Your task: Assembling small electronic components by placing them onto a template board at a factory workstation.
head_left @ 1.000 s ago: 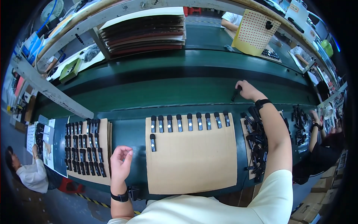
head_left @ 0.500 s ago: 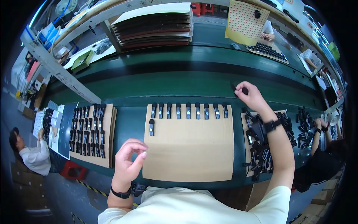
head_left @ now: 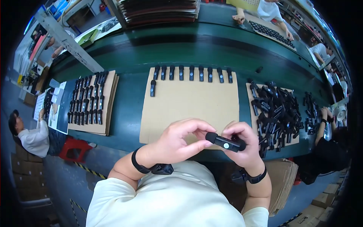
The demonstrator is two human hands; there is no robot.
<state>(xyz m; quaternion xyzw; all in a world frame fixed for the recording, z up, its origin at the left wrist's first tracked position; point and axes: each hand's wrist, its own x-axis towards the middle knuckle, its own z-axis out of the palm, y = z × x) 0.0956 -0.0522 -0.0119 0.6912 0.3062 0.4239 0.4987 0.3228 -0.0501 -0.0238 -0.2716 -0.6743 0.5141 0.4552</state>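
Observation:
A small black clip-on microphone with a round foam tip is held up above the near edge of the cardboard sheet. My right hand grips its body; another dark, rounded piece shows by those fingers, too crowded to make out. At the foam end, the thumb and fingers of my left hand pinch the microphone. On the cardboard sheet, a row of similar microphones lines the far edge. One more microphone starts a second row at the left.
To the right, a heap of loose black microphones covers another cardboard sheet. At left, stacked cardboard carries microphones in rows. A small black piece lies on the green table. Co-workers sit at left, right and across.
My right hand has come back from the far side of the table to my front with the microphone. My left hand has moved right and met it. The view has tilted downward.

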